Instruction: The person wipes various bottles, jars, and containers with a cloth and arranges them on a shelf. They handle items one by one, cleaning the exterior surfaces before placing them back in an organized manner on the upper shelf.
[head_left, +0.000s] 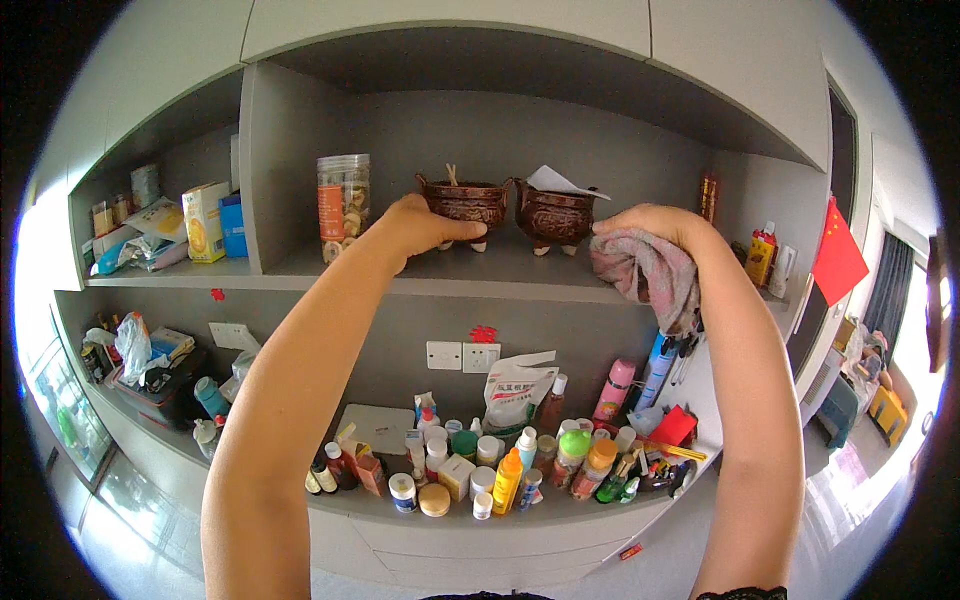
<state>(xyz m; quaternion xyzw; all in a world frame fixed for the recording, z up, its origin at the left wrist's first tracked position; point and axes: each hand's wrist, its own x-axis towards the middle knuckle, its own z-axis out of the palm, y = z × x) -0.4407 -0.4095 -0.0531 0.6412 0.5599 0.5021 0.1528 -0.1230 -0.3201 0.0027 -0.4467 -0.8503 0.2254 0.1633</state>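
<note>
On the middle shelf stand two dark brown, glossy footed pots with small ear handles. My left hand [425, 225] grips the left pot [472, 203], its thumb across the front and its other fingers out of sight behind. Thin sticks [452, 174] rise from that pot. Close beside it is the right pot [553, 218], with a folded white paper [560, 182] sticking out of its top. My right hand [660, 222] is closed on a crumpled pink and grey cloth [648, 270], which hangs over the shelf edge right next to the right pot.
A clear jar [343, 205] with an orange label stands left of the pots. Small boxes [760, 255] sit at the shelf's right end. Below, the counter holds many bottles [508, 480], a white pouch [520, 395] and a pink flask [613, 390]. A red flag [838, 255] hangs at right.
</note>
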